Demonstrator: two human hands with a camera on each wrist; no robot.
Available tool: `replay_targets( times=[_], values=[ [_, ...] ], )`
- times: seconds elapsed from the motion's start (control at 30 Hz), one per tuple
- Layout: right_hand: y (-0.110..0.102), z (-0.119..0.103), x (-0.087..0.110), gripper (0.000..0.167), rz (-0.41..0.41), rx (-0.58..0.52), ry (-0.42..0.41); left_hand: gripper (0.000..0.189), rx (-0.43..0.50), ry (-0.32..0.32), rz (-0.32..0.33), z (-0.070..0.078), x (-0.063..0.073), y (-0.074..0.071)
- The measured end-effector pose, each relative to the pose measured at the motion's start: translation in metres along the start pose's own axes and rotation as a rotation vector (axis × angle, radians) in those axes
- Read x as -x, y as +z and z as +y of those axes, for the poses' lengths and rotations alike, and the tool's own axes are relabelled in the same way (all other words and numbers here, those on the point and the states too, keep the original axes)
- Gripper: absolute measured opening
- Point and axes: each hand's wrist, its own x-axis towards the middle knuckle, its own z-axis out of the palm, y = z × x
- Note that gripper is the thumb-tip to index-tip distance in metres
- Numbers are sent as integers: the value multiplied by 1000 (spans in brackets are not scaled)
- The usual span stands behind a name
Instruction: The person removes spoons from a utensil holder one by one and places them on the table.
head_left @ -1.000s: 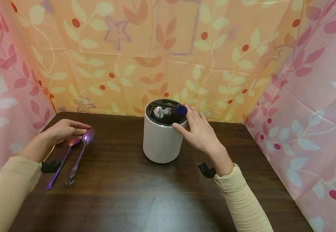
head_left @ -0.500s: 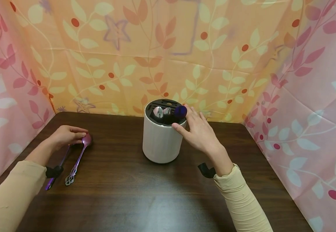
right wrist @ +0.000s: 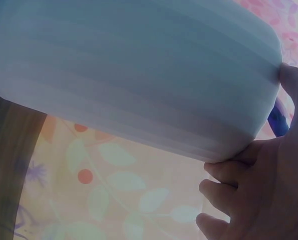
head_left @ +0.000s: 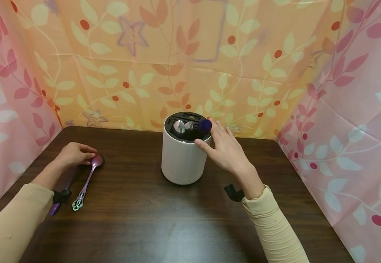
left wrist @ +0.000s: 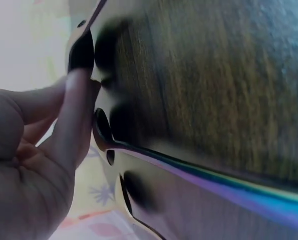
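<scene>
At the left of the table, my left hand (head_left: 73, 155) pinches the bowl edge of a pinkish-purple spoon (head_left: 88, 179) with an openwork handle end. In the left wrist view my fingertips meet at its dark bowl (left wrist: 81, 52). A second spoon, with a purple-blue handle (left wrist: 214, 187), lies beside it, partly under my hand and wrist. A gold spoon (left wrist: 124, 197) shows beyond that one. My right hand (head_left: 224, 148) rests against the rim of a white cylindrical cutlery holder (head_left: 182, 164), fingers nearly straight and thumb at the front edge. Its slotted black top holds several utensils, including silver-looking spoons (head_left: 179, 126) and a dark purple one (head_left: 204, 126).
A dark wooden table (head_left: 151, 223) carries everything. Floral curtains stand close behind it (head_left: 137, 87) and at both sides. A black strap mount (head_left: 61, 196) sits on the left wrist, another (head_left: 234, 193) on the right.
My left hand has come slightly nearer with the pinkish-purple spoon, whose bowl shifted a little down and left. The gold spoon is now hidden in the head view. The right hand has stayed still.
</scene>
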Motion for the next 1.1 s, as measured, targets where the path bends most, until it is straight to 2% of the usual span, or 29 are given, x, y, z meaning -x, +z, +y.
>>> replay_targets(
  times=[0.1, 0.37, 0.6, 0.8, 0.93, 1.1],
  values=[
    [0, 0, 0, 96, 2, -3, -2, 34, -76, -1, 26, 3, 1, -1],
    [0, 0, -1, 97, 8, -8, 1, 36, -150, 0, 32, 13, 8, -2],
    [0, -1, 0, 96, 8, -10, -8, 45, -295, -3, 27, 22, 18, -1],
    [1, -2, 0, 93, 9, -13, -9, 57, -385, 24, 53, 32, 26, 3],
    [1, -2, 1, 94, 10, -13, -5, 69, -424, 52, 71, 52, 33, 7],
    [1, -1, 1, 95, 15, -15, -4, 73, -378, 90, 109, 90, 44, 12]
  ],
)
